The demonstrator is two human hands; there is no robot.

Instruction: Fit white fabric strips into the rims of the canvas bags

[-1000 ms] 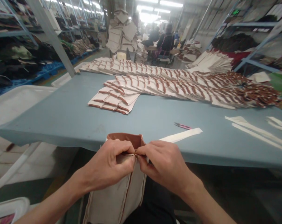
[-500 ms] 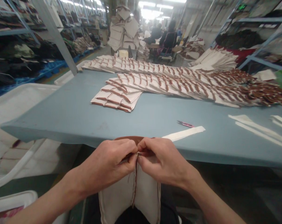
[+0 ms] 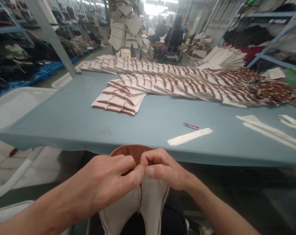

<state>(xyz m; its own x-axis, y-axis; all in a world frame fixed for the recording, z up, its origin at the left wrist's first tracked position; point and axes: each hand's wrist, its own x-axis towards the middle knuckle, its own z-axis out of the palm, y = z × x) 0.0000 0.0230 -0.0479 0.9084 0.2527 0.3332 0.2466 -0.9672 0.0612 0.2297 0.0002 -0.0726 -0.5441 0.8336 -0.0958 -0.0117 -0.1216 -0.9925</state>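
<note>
A cream fabric piece (image 3: 121, 209) with a seam down its middle and a brown part (image 3: 132, 150) at its top hangs before me, at the table's front edge. My left hand (image 3: 116, 179) pinches its upper edge beside the seam. Close against it, my right hand (image 3: 162, 168) grips the same edge with thumb and bent fingers. The fingertips of both hands meet and hide the spot they hold. A loose thread shows on the cloth left of the seam.
On the blue table (image 3: 76, 120) lie a small stack of cream pieces (image 3: 118, 99), long overlapping rows (image 3: 162, 83), pink snips (image 3: 192, 126) and cream strips (image 3: 189, 136). A white bin (image 3: 20, 98) stands left. A person (image 3: 173, 37) sits far back.
Both hands have shifted slightly at the seam and cover its top more. The brown part shows more above them. The view has moved a little, so the table appears farther left.
</note>
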